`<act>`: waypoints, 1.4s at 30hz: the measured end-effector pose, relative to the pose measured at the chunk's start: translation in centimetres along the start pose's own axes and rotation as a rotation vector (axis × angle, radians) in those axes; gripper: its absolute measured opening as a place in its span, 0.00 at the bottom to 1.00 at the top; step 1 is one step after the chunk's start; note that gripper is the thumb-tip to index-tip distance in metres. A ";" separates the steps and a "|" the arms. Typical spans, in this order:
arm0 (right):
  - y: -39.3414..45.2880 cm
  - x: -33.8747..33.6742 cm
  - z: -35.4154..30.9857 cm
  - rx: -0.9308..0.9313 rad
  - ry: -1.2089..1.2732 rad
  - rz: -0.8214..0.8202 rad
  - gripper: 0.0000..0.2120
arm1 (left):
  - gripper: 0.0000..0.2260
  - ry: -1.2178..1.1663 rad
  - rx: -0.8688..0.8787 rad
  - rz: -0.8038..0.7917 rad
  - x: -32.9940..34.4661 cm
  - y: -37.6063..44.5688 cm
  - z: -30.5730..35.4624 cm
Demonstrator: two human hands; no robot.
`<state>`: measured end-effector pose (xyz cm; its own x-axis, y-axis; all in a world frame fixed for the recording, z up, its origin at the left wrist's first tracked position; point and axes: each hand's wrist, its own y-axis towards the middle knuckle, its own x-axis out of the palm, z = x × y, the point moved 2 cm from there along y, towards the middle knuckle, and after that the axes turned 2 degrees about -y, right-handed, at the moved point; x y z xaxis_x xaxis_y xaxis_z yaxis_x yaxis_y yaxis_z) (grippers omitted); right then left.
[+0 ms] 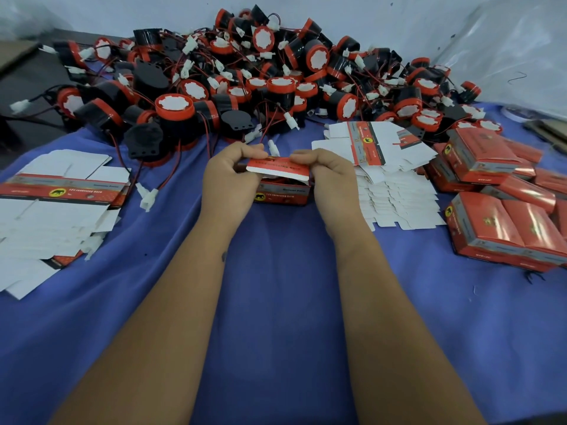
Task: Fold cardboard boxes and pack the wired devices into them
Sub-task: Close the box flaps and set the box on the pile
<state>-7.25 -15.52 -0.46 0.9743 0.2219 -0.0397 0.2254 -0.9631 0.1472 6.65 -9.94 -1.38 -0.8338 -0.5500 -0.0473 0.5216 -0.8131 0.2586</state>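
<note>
the small red box (282,191) stands on the bench (276,302), long axis left to right, between both hands. left hand (228,176) and right hand (329,176) fingers pinch its lid flap (277,170), which must go down.

Both hands — left hand (228,173), right hand (328,176) — pinch box (280,191) (lid raised).

A blue cloth (282,302) beneath clear plastic sheeting (518,53).

Small red cardboard box (280,193) half closed at the cloth's middle

Its white-lined lid flap (277,169) tilts over the opening; black-and-red wired round devices (245,84) heap behind, flat white box blanks (58,207) left, closed red boxes (494,216) right
</note>
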 end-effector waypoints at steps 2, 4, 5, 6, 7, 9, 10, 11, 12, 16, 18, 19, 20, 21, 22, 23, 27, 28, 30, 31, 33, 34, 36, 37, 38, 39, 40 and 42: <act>0.1 -0.2 0.0 0.070 0.060 0.023 0.21 | 0.17 -0.083 -0.069 0.021 -0.2 0.0 0.3; 0.4 -0.4 0.1 0.132 0.074 0.005 0.19 | 0.18 -0.183 -0.143 0.052 -0.3 0.2 0.5; 0.5 -0.5 0.1 0.175 0.075 -0.011 0.16 | 0.18 -0.216 -0.166 0.055 -0.4 0.3 0.6; 0.5 -0.6 0.1 0.203 0.064 -0.031 0.13 | 0.18 -0.228 -0.176 0.044 -0.4 0.3 0.6; 0.4 -0.6 0.2 0.200 0.034 -0.054 0.11 | 0.18 -0.223 -0.176 0.027 -0.4 0.4 0.6; 0.2 -0.6 0.4 0.118 -0.054 -0.129 0.11 | 0.17 -0.236 -0.167 -0.003 -0.5 0.4 0.4; 0.0 -0.6 0.5 0.069 -0.094 -0.165 0.12 | 0.15 -0.265 -0.173 -0.019 -0.6 0.4 0.4; -0.1 -0.6 0.5 0.031 -0.135 -0.186 0.14 | 0.13 -0.297 -0.183 -0.037 -0.6 0.5 0.2; -0.2 -0.6 0.5 0.004 -0.172 -0.194 0.15 | 0.11 -0.313 -0.187 -0.062 -0.6 0.5 0.1; -0.1 -0.4 0.3 -0.086 -0.270 -0.138 0.14 | 0.16 -0.051 -0.109 -0.133 -0.6 0.3 0.1; 0.0 -0.5 0.5 -0.080 -0.259 -0.123 0.14 | 0.16 0.094 0.001 -0.134 -0.6 0.0 0.4; 0.0 -0.6 0.7 -0.069 -0.256 -0.140 0.15 | 0.15 0.127 0.052 -0.114 -0.7 0.0 0.5; 0.0 -0.6 0.8 -0.058 -0.257 -0.171 0.17 | 0.15 0.155 0.087 -0.093 -0.8 0.0 0.7; 0.0 -0.7 0.9 -0.050 -0.260 -0.205 0.20 | 0.15 0.181 0.103 -0.082 -0.8 0.0 0.7; 0.0 -0.8 1.0 -0.050 -0.267 -0.233 0.23 | 0.15 0.203 0.105 -0.087 -0.8 -0.1 0.7; 0.0 -0.8 1.0 -0.059 -0.280 -0.247 0.24 | 0.16 0.225 0.103 -0.107 -0.8 -0.1 0.7; 0.0 -0.7 0.8 -0.105 -0.348 -0.210 0.25 | 0.23 0.348 0.133 -0.179 -0.6 -0.3 0.5; 0.1 -0.6 0.8 -0.111 -0.356 -0.199 0.24 | 0.23 0.363 0.148 -0.176 -0.6 -0.3 0.6; 0.1 -0.6 0.8 -0.135 -0.370 -0.183 0.23 | 0.22 0.370 0.166 -0.174 -0.8 -0.2 0.6; 0.1 -0.6 0.8 -0.149 -0.375 -0.175 0.22 | 0.22 0.355 0.164 -0.180 -0.8 -0.2 0.6; 0.2 -0.5 0.8 -0.174 -0.386 -0.153 0.20 | 0.21 0.311 0.143 -0.191 -0.9 -0.2 0.6; 0.2 -0.5 0.8 -0.181 -0.391 -0.144 0.19 | 0.20 0.304 0.140 -0.188 -0.9 -0.2 0.6; 0.2 -0.4 0.9 -0.182 -0.385 -0.141 0.19 | 0.19 0.331 0.157 -0.167 -0.9 -0.1 0.5; 0.2 -0.4 0.8 -0.180 -0.376 -0.141 0.18 | 0.18 0.337 0.164 -0.157 -0.9 0.0 0.5; 0.1 -0.4 0.8 -0.180 -0.366 -0.140 0.18 | 0.17 0.327 0.164 -0.149 -1.0 0.0 0.5; 0.1 -0.5 0.8 -0.182 -0.356 -0.136 0.17 | 0.16 0.308 0.163 -0.142 -1.0 0.0 0.5; 0.1 -0.5 0.7 -0.187 -0.346 -0.131 0.16 | 0.16 0.287 0.163 -0.135 -1.0 0.0 0.5; 0.0 -0.5 0.6 -0.187 -0.314 -0.121 0.15 | 0.14 0.246 0.154 -0.123 -1.1 -0.1 0.5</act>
<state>-7.74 -15.75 -1.02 0.8978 0.2468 -0.3647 0.3640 -0.8820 0.2993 7.41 -9.19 -0.84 -0.8107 -0.4939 -0.3145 0.3702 -0.8484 0.3783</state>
